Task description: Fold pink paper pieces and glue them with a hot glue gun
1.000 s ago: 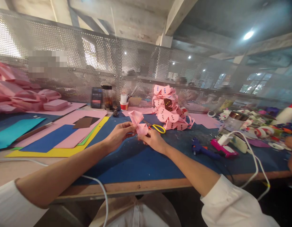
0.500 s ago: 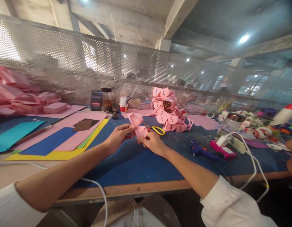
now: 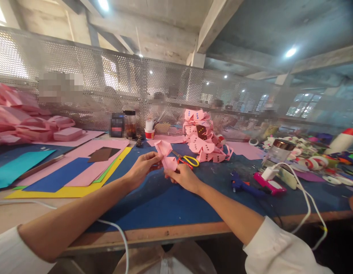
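Between my hands, above the blue table mat [image 3: 153,207], is a small piece of folded pink paper [image 3: 164,148]. My left hand [image 3: 144,167] pinches its left side between thumb and fingers. At the lower right edge, my right hand [image 3: 184,177] grips the same piece, its other fingers curled partly out of sight. Just behind my right hand lie scissors [image 3: 192,160] with yellow and red handles. Beyond them stands a heap of folded pink paper pieces [image 3: 199,146] marked with small dark and blue squares.
Coloured sheets, among them a blue one [image 3: 58,175], lie at left near a pink paper pile [image 3: 30,121]. A glue gun [image 3: 245,184], a pink device [image 3: 269,183] with a white cable, and a clear jar [image 3: 279,154] stand right. A perforated metal screen [image 3: 170,83] runs behind.
My right hand has shifted slightly left and down along the pink paper, showing more of its lower part. The left hand keeps its pinch. The whole view has moved slightly.
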Demonstrator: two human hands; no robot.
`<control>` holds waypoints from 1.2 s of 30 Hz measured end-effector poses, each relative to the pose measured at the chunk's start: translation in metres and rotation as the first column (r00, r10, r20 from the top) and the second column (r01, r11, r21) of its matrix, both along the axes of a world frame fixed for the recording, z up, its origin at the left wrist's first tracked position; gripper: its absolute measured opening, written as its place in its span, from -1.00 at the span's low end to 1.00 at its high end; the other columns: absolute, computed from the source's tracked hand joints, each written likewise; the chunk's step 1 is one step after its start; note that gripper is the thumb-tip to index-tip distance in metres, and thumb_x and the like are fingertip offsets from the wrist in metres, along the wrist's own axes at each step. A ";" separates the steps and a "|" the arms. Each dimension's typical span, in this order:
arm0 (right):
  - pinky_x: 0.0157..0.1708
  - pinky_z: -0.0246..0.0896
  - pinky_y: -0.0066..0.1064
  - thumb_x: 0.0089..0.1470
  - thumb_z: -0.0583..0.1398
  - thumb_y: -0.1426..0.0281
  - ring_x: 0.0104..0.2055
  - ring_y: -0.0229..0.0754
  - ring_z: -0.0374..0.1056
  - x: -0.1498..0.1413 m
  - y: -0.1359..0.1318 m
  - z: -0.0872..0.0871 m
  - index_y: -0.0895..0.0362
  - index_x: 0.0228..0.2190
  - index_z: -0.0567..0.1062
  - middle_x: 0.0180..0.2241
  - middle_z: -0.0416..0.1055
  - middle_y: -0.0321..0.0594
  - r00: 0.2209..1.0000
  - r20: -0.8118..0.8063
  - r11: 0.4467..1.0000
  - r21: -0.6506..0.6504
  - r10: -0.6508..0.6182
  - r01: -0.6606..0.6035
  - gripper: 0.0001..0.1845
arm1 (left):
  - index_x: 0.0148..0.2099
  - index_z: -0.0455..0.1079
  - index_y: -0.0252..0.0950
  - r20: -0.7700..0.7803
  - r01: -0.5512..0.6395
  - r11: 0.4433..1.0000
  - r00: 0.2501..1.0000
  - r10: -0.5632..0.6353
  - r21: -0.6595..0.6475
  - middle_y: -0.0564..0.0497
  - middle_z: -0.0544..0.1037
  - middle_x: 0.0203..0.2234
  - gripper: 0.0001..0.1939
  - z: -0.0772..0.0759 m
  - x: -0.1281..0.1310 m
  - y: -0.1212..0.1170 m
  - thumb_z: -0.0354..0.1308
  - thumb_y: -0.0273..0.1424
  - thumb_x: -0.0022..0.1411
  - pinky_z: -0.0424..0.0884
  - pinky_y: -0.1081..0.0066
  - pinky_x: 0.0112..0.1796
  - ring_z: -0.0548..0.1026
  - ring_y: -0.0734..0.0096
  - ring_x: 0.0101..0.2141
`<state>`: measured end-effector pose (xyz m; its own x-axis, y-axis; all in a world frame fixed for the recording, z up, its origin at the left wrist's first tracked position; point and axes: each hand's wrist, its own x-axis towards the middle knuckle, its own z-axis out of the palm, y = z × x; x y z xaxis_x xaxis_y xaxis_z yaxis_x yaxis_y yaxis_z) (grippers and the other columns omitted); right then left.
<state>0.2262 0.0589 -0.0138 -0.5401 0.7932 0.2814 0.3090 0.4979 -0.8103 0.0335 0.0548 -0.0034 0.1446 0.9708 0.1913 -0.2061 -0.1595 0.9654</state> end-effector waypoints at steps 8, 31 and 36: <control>-0.49 0.10 -0.50 0.17 0.13 0.03 -0.57 -0.31 0.25 -0.001 0.000 0.001 0.22 -0.46 0.57 -0.65 0.32 -0.30 0.999 0.039 0.997 0.071 -0.036 0.034 -0.48 | -0.40 0.45 -0.30 -0.006 -0.003 1.000 1.000 0.003 0.021 0.06 0.50 -0.49 -0.73 -0.001 0.001 -0.001 0.33 -0.20 0.10 0.36 0.44 -0.29 0.41 0.49 -0.45; -0.48 0.08 -0.48 0.17 0.14 0.02 -0.57 -0.27 0.29 -0.001 0.000 0.002 0.17 -0.51 0.61 -0.70 0.31 -0.29 0.994 0.094 0.988 0.146 -0.064 0.050 -0.48 | -0.34 0.46 -0.32 -0.083 0.016 0.998 0.996 -0.011 0.059 0.00 0.56 -0.40 -0.71 0.004 0.003 -0.006 0.28 -0.17 0.15 0.36 0.40 -0.25 0.46 0.43 -0.39; -0.52 0.09 -0.50 0.16 0.13 -0.02 -0.62 -0.32 0.23 0.000 0.000 0.002 0.18 -0.47 0.61 -0.69 0.31 -0.30 0.997 0.074 0.997 0.071 -0.023 0.018 -0.45 | -0.36 0.44 -0.33 -0.097 -0.012 0.998 0.995 0.018 0.065 0.00 0.54 -0.41 -0.68 0.005 0.004 -0.007 0.30 -0.15 0.13 0.35 0.38 -0.25 0.45 0.42 -0.40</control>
<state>0.2258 0.0584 -0.0118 -0.5454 0.7841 0.2961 0.3785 0.5457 -0.7476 0.0379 0.0479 0.0018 0.1513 0.9591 0.2392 -0.1090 -0.2243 0.9684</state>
